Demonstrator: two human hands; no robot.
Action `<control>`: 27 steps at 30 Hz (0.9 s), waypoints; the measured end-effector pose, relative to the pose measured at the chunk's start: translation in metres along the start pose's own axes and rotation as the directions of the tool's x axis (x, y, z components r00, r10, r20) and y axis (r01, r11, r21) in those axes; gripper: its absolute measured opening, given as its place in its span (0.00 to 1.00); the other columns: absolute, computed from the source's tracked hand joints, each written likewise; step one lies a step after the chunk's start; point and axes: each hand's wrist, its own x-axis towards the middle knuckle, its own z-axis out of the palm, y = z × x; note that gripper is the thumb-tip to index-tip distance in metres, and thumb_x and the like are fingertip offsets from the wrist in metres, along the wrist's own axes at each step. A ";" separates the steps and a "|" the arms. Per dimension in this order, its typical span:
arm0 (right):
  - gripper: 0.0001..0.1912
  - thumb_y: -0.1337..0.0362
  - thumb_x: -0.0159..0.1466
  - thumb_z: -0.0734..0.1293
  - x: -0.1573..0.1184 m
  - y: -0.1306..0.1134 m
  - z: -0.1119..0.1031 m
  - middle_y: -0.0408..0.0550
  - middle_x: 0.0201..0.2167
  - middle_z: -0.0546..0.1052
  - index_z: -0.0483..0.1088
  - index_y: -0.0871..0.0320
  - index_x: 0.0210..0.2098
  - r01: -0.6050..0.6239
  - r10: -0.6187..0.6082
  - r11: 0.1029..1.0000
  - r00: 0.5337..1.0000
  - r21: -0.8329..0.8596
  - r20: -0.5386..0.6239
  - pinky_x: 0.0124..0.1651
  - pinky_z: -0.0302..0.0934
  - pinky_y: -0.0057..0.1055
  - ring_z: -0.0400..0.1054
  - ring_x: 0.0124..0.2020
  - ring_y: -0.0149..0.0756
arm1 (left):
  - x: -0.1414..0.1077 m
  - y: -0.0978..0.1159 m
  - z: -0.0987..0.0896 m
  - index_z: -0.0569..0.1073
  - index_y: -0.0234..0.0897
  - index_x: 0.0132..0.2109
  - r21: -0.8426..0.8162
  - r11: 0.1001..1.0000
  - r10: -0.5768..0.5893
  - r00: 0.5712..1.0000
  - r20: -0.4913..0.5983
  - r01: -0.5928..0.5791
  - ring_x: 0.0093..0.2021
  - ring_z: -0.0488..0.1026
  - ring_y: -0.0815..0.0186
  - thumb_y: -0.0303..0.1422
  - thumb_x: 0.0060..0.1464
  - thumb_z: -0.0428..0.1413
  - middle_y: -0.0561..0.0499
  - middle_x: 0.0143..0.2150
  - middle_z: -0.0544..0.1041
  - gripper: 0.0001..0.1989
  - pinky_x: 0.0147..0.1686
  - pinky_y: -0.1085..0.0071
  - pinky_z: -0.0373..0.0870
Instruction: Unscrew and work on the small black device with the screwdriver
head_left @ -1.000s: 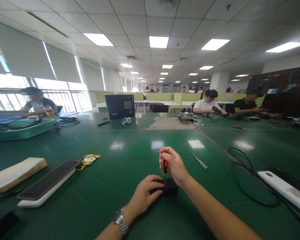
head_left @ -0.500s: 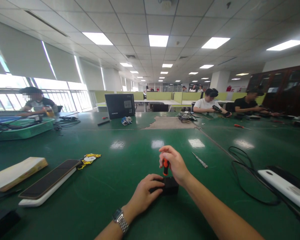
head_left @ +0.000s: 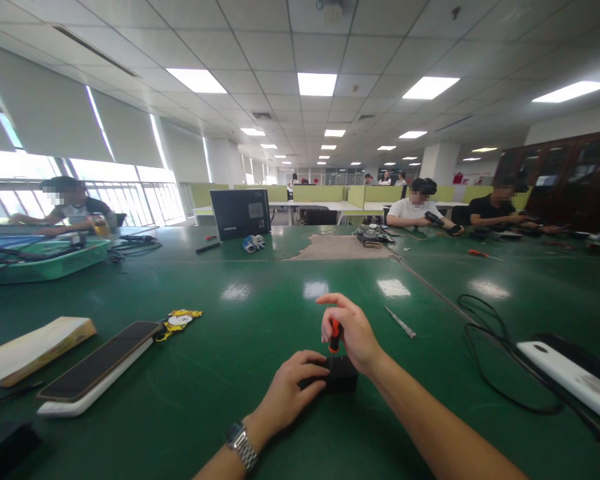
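Note:
A small black box-shaped block (head_left: 344, 379) lies on the green tabletop (head_left: 205, 373) in front of me. My left hand (head_left: 300, 379) grips its left end between thumb and fingers, a metal-band watch on that wrist. Above the block, my right hand (head_left: 349, 327) holds an orange-and-black screwdriver (head_left: 335, 339) upright by its handle, the index finger stretched out past it. The screwdriver's shaft points down at the block's top; its tip is too small to make out. Tweezers (head_left: 401, 322) lie to the right of my right hand.
On the left are a phone (head_left: 100, 360) on a white slab, a pale block (head_left: 35, 347) and a green basket (head_left: 55, 263). A white device (head_left: 570, 377) and black cable (head_left: 490, 387) lie right. Further back stand a monitor (head_left: 241, 213) and several people at the table.
The fingers of my right hand have shifted on the screwdriver handle, with the index finger now more extended. My left hand stays on the block.

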 end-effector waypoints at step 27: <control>0.10 0.62 0.55 0.64 -0.001 -0.006 0.006 0.35 0.19 0.67 0.65 0.56 0.36 -0.031 0.029 0.999 0.998 -0.022 -0.047 0.26 0.58 0.26 0.59 0.19 0.27 | -0.001 -0.001 0.000 0.78 0.45 0.45 -0.007 1.000 0.009 1.000 -0.001 -0.009 0.52 0.69 0.61 0.28 0.56 0.59 0.50 0.52 0.73 0.10 0.55 0.64 0.66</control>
